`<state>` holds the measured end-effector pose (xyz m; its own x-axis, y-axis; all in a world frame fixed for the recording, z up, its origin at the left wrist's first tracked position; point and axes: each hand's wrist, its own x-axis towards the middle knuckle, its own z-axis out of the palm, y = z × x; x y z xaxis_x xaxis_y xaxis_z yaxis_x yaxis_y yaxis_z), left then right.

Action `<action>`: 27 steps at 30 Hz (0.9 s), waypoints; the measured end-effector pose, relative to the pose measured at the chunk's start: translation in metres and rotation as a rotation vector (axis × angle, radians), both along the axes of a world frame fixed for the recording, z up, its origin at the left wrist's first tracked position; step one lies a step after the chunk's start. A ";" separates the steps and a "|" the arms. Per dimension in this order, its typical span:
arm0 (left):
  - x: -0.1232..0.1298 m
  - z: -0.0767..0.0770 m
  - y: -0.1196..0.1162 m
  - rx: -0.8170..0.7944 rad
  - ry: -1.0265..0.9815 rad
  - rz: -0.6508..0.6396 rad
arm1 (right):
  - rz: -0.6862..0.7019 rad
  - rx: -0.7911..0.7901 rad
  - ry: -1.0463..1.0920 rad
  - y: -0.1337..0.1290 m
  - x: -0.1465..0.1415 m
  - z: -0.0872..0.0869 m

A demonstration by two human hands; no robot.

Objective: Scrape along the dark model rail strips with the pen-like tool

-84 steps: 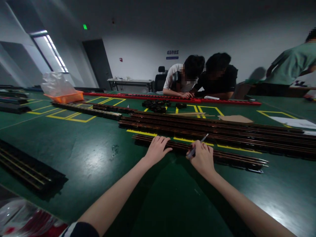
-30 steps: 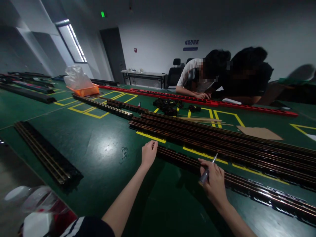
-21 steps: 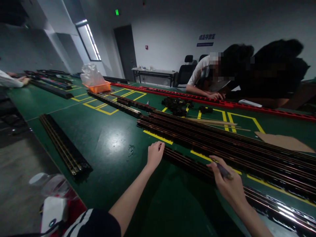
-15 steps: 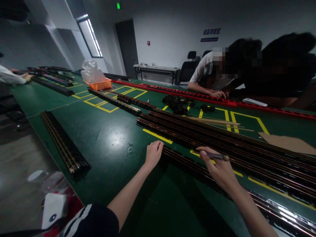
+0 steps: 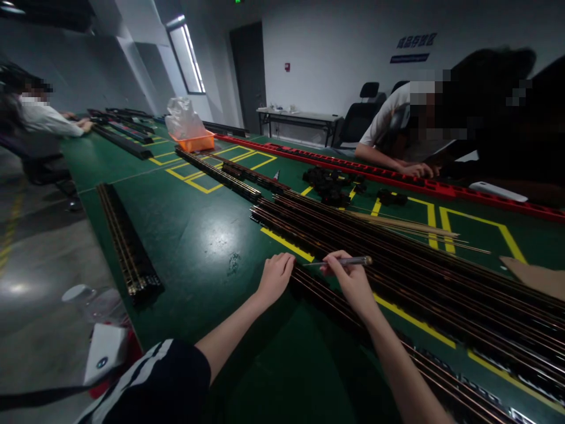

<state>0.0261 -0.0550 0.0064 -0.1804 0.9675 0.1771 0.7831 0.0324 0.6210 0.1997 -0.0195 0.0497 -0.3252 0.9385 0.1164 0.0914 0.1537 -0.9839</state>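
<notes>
A long black strip with copper-coloured rods (image 5: 324,290) lies along the near side of the green table. My left hand (image 5: 277,275) is closed over its far end, with the fingertips partly hidden. Pinched in my right hand (image 5: 352,281) is a slim screwdriver (image 5: 358,261), its thin metal shaft pointing left toward my left hand. The shaft tip is just above the strip's end; whether it touches cannot be made out. Just beyond both hands rests a row of similar black strips with rods (image 5: 379,253), side by side.
Another black strip (image 5: 126,241) lies near the left table edge. Farther back are an orange basket (image 5: 196,141) holding a plastic bag, a long red rail (image 5: 318,158) and dark parts (image 5: 326,182). Co-workers sit across the table and at far left. Thin sticks (image 5: 410,227) lie to the right.
My right hand has moved left along the strip, bringing the screwdriver close to my left hand. My left hand keeps its hold. The view has turned slightly left.
</notes>
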 end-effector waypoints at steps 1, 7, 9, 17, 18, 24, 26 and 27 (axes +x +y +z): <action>0.000 0.000 0.000 0.003 -0.001 -0.006 | 0.000 -0.047 0.044 0.000 -0.001 -0.005; -0.001 -0.001 0.000 0.017 -0.006 -0.027 | 0.002 -0.164 0.144 -0.001 0.002 -0.014; -0.001 0.000 0.000 0.016 -0.014 -0.023 | 0.006 -0.176 0.144 -0.001 0.002 -0.012; -0.001 0.000 -0.001 0.019 -0.035 -0.029 | 0.063 -0.124 0.097 -0.004 0.000 -0.011; -0.001 0.000 -0.001 0.023 -0.035 -0.030 | 0.049 -0.117 0.104 -0.004 0.001 -0.010; -0.002 -0.001 -0.001 0.030 -0.027 -0.032 | 0.070 -0.138 0.042 -0.005 0.002 -0.007; -0.002 -0.001 -0.001 0.034 -0.025 -0.031 | 0.079 -0.132 0.011 -0.006 0.002 -0.007; -0.002 -0.001 -0.001 0.036 -0.025 -0.031 | 0.077 -0.127 -0.003 -0.006 0.002 -0.007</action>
